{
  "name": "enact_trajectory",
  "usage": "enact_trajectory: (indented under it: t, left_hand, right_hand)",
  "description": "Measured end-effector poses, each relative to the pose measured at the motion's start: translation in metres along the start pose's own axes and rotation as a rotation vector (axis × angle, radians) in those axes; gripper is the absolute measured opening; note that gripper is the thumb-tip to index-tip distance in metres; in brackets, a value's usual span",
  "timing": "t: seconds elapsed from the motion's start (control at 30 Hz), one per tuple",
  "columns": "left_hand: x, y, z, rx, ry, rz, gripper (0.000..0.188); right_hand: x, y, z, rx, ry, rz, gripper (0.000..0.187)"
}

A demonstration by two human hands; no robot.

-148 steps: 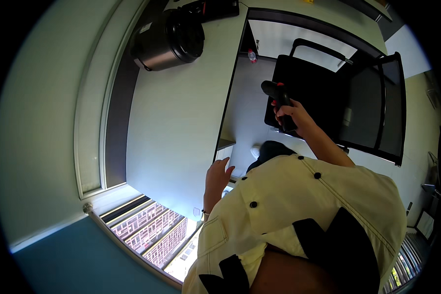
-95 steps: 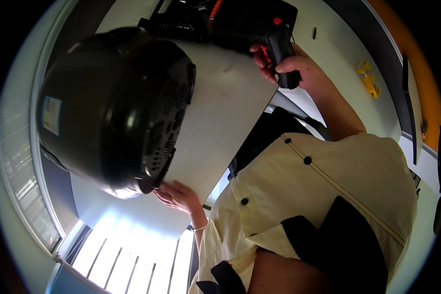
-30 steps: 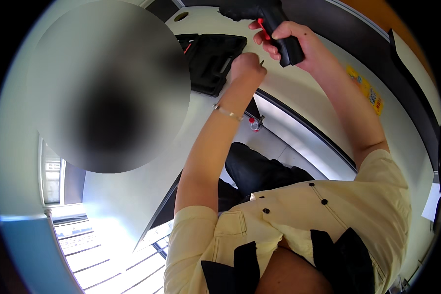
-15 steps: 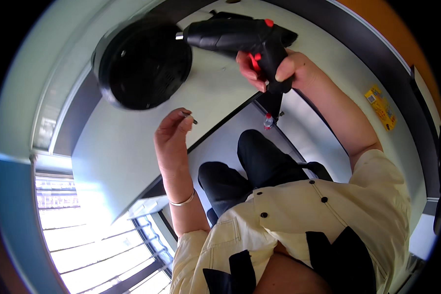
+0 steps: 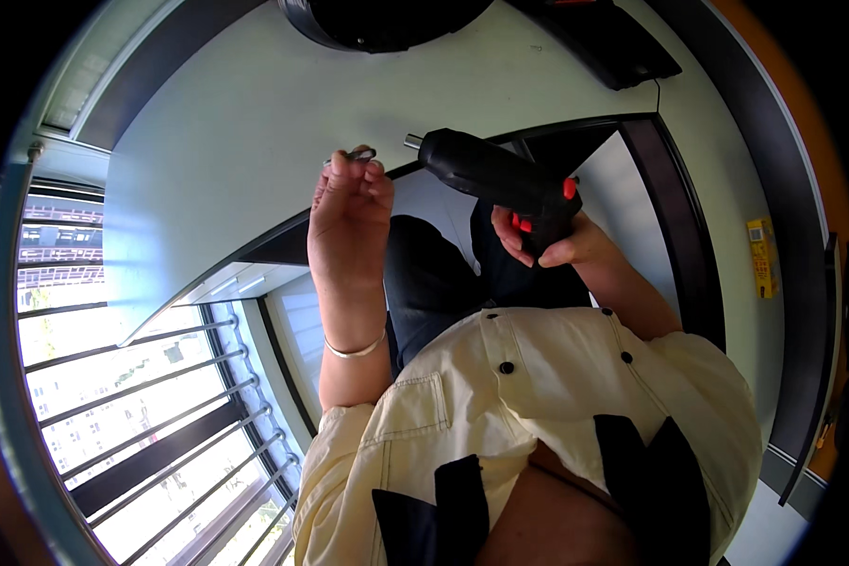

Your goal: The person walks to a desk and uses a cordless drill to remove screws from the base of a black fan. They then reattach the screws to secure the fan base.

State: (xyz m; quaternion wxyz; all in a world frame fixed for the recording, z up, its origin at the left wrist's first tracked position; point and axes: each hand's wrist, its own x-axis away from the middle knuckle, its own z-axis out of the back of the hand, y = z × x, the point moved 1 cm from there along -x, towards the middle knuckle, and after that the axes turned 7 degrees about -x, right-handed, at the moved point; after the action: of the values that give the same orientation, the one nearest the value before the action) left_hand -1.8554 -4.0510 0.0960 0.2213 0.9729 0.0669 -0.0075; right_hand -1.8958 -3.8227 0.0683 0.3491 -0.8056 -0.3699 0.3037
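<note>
Between the thumb and fingertips of my left hand [image 5: 349,222] is a small metal screwdriver bit [image 5: 363,155], held roughly level above the table's near edge. My right hand [image 5: 575,245] grips the handle of a black cordless screwdriver [image 5: 491,172] with red buttons. Its silver chuck [image 5: 413,141] points left toward the bit, a short gap apart from it; no bit shows in the chuck. Farther off on the table lies a round black object [image 5: 387,26], cut off by the picture's upper rim.
The pale table [image 5: 226,160] spreads ahead, its dark edge running just beyond my lap. A flat black case [image 5: 604,42] lies at the far right, and a yellow packet [image 5: 762,259] sits on the right-hand surface. A barred window [image 5: 151,377] is on the left.
My right hand has brought the screwdriver down and nearer to my body. My left hand has risen slightly in view, still pinching the bit. The round object appears farther up as the view shifted.
</note>
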Motion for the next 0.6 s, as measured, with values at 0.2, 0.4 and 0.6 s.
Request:
enact_trajectory:
  t: [0.2,0.4,0.6]
  left_hand:
    - [0.001,-0.023,-0.004,-0.095,0.054,0.067,0.01]
    - [-0.003,-0.039,-0.004,-0.092,0.005,0.135,0.011]
    - [-0.007,-0.051,-0.012,-0.159,0.057,0.16,0.01]
  right_hand:
    - [0.016,0.004,-0.002,-0.015,0.009,-0.061,0.059]
    - [0.03,-0.004,0.003,-0.06,0.046,-0.085,0.058]
    - [0.039,-0.006,0.011,-0.098,0.066,-0.057,0.058]
